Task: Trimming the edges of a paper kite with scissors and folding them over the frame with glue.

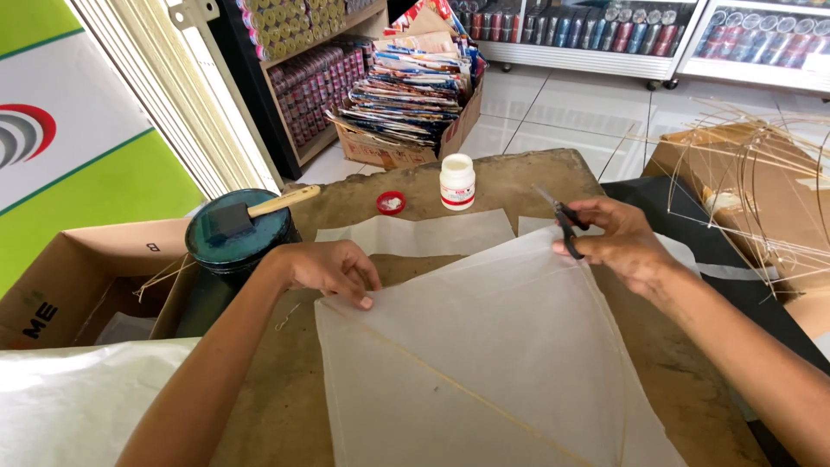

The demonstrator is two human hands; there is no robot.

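the right hand is closed around the black handles of a pair of scissors, whose blades point up and left, just above the top corner of a kite of thin white paper. the left hand lies palm down with its fingers curled and pressed together on the kite's left corner, pinning the paper to the counter without gripping anything. the kite lies flat between the two hands and spreads toward the viewer, with a thin bamboo stick running across it under the paper and another down its right side. behind it lie two loose paper sheets, flat on the brown counter. further back stands a small white glue bottle with its red cap lying just beside it to the left. left of the left hand sits a dark green round tin with a foam brush resting across its top, wooden handle pointing right. an open cardboard box is beside the tin, and a white sheet fills the lower left corner. to the right of the counter a pile of bare bamboo frames rests on a box. on the tiled floor behind is a box of stacked coloured kites, with shelves of small goods along the wall.
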